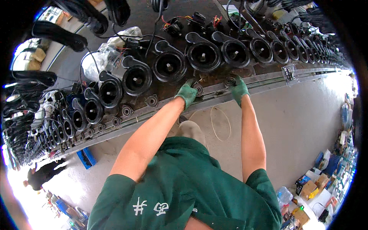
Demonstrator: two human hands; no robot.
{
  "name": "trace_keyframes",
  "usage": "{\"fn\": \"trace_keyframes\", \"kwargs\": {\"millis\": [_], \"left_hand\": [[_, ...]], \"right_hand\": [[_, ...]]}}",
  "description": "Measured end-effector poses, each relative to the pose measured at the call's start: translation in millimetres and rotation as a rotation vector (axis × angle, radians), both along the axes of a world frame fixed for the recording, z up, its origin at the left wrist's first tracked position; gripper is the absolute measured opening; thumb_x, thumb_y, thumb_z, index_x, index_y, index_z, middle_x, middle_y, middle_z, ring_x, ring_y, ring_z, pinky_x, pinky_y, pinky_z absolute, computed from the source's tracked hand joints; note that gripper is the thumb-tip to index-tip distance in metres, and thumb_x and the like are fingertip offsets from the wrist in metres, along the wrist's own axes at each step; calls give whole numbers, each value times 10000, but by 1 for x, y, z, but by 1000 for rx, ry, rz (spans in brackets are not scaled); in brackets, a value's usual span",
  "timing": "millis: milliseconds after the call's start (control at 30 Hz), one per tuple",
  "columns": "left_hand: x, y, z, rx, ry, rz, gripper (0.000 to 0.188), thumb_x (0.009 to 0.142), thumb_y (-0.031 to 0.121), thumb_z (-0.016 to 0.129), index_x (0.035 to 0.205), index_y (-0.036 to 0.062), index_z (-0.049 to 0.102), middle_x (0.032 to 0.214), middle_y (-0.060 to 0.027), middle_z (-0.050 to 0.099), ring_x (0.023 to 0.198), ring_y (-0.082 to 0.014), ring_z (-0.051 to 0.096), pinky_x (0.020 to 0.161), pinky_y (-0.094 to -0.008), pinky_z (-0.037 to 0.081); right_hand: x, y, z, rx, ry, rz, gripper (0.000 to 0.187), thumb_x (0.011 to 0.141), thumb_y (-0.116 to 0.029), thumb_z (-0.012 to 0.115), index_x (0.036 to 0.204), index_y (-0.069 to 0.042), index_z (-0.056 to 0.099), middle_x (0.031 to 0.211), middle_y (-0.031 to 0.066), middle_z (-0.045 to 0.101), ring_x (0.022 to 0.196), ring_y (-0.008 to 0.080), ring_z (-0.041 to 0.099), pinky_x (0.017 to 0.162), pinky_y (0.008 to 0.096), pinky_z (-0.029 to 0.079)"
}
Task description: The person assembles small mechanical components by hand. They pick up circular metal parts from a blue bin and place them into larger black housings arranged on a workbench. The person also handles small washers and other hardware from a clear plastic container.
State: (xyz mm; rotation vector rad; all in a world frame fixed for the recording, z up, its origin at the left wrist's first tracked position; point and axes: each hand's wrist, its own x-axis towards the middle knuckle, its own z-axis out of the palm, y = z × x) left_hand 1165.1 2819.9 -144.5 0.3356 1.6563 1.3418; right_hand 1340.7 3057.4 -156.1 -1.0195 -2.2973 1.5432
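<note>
Both of my hands wear green gloves and are at the near edge of a long workbench (260,78). My left hand (187,94) is closed on a small round dark cover (197,89) with ring-shaped ridges. A similar ridged cover (230,82) is in the fingers of my right hand (240,90). Just beyond the hands stands a row of black round blower housings, among them one housing (203,56) with a metal shaft at its centre. To the left of my left hand, another ridged cover (151,101) lies along the bench edge.
Black cable bundles (61,35) hang above the bench at the left. A clear plastic bag (100,59) lies behind the housings, and a small bag of parts (289,74) is at the right edge. A blue bin (86,158) and a person (44,174) are at lower left.
</note>
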Motion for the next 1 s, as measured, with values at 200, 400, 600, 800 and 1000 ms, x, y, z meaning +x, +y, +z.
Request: {"fn": "trace_keyframes", "kwargs": {"millis": [200, 400, 600, 800, 1000], "left_hand": [[16, 30, 26, -205, 138, -52, 442, 888, 75, 584, 1319, 29, 496, 1113, -177, 669, 1007, -331, 642, 923, -405, 498], [30, 11, 18, -104, 462, -135, 658, 850, 42, 618, 1466, 24, 389, 1362, -235, 536, 1253, -359, 529, 1093, -383, 405], [32, -1, 40, -70, 485, -75, 611, 834, 63, 670, 1417, 2, 497, 1390, -232, 523, 1296, -355, 490, 1118, -384, 381], [29, -153, 100, 68, 412, -184, 421, 884, 98, 629, 1301, 55, 596, 1000, -127, 738, 804, -251, 691, 811, -407, 563], [91, -451, 30, -58, 192, 432, 528, 896, 74, 633, 1414, 57, 533, 1322, -104, 649, 1160, -197, 634, 1014, -335, 497]], "right_hand": [[6, -3, 29, 543, -309, 14, 513, 780, 44, 636, 1275, -82, 595, 1285, 187, 602, 1175, 388, 578, 1017, 428, 478], [20, -50, 35, 465, -39, -203, 486, 812, 72, 633, 1278, -59, 590, 1278, 154, 597, 1084, 306, 633, 937, 365, 521], [25, -114, -3, -646, 473, -447, 465, 881, 54, 621, 1329, -62, 571, 1222, 62, 611, 1011, 142, 629, 871, 278, 518], [-11, -217, 46, -263, 152, -186, 348, 963, -84, 587, 1308, -38, 607, 1252, 68, 648, 1067, 165, 614, 868, 284, 518], [-30, -358, 42, -151, -191, 466, 285, 957, -61, 570, 1232, -27, 636, 977, 62, 692, 719, 148, 629, 653, 306, 523]]}}
